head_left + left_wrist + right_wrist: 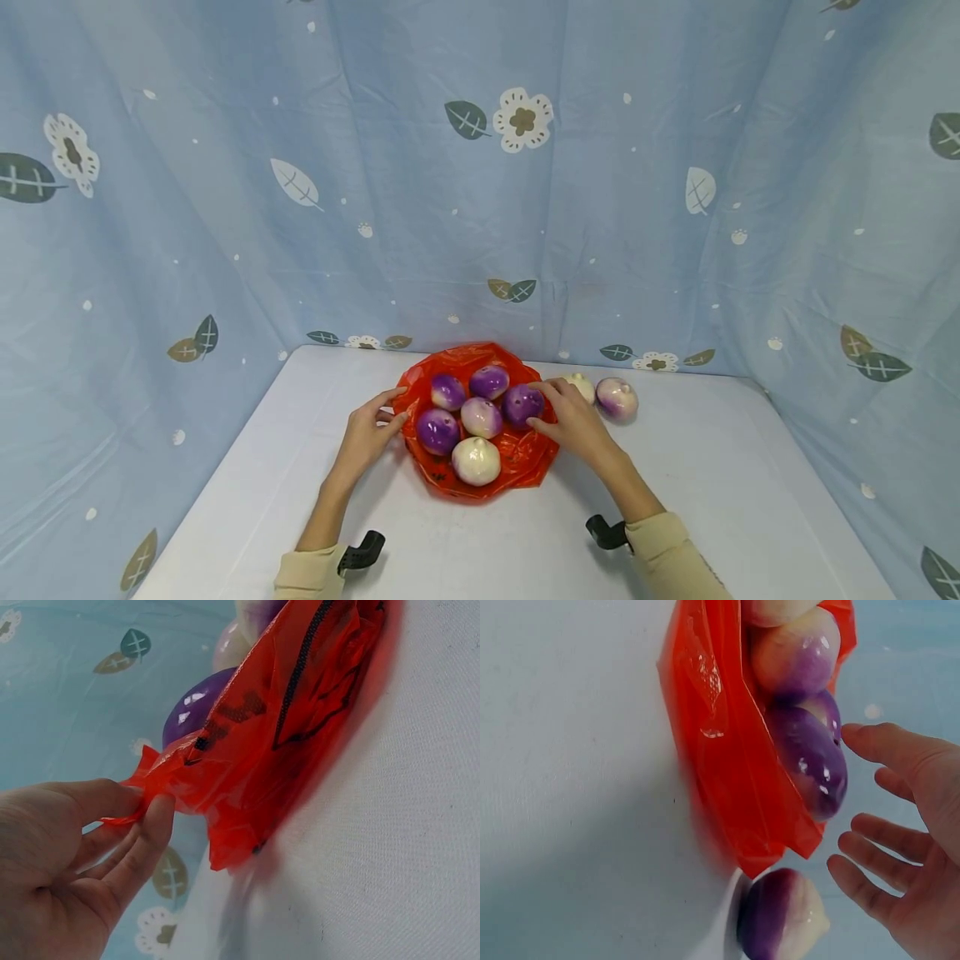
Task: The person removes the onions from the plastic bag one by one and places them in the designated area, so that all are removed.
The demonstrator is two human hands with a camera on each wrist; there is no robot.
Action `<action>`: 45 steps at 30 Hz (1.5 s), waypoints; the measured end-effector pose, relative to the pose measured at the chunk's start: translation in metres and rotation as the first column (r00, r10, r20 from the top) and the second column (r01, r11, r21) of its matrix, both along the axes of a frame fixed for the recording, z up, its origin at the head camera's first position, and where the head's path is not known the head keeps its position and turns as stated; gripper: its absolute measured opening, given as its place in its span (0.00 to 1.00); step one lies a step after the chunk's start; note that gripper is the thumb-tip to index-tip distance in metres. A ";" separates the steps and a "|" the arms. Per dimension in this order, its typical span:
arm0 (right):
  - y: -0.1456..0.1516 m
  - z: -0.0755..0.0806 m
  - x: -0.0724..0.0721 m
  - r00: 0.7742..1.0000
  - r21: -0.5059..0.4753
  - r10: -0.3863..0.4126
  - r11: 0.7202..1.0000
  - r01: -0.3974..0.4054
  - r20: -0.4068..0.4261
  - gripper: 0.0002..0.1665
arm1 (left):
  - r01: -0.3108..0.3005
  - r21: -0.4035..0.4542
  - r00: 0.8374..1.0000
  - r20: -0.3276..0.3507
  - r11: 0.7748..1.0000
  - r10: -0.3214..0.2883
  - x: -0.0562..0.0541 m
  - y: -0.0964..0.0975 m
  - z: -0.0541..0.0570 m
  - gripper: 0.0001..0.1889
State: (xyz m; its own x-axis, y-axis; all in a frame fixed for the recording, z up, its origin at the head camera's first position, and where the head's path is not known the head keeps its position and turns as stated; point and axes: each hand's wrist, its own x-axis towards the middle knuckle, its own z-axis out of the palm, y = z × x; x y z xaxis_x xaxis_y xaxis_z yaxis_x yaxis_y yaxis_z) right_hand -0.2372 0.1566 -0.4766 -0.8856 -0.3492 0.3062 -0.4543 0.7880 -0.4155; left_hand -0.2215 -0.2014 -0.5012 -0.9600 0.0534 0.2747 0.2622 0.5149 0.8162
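Several glossy purple-and-white turnips lie in a red plastic bag that is spread wide on the table. My left hand is at the bag's left edge; in the left wrist view its thumb and fingers pinch a fold of the red plastic. At the bag's right side, my right hand has its fingers spread around the rightmost purple turnip. The right wrist view shows the thumb tip right at that turnip, with the other fingers apart from it.
Outside the bag on the right, behind my right hand, sit a purple-and-white turnip and a paler one. The white table ends at a blue patterned curtain. Black wrist mounts stick out from both sleeves.
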 end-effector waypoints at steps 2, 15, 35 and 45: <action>-0.002 -0.001 -0.001 1.000 0.005 0.001 1.000 -0.002 0.002 0.32 | 0.001 -0.002 1.000 -0.001 1.000 -0.001 0.000 0.000 0.000 0.23; -0.009 -0.005 -0.005 1.000 0.007 -0.008 1.000 0.008 0.018 0.33 | 0.001 0.001 1.000 -0.009 1.000 -0.001 -0.003 0.000 0.000 0.23; -0.012 -0.019 -0.008 1.000 0.006 -0.023 1.000 0.023 0.005 0.39 | 0.009 -0.003 1.000 0.004 1.000 -0.009 -0.001 0.000 0.000 0.23; -0.014 -0.020 -0.006 0.999 0.023 -0.034 0.999 0.033 0.041 0.39 | 0.001 0.000 1.000 0.014 1.000 -0.001 0.000 0.000 0.001 0.23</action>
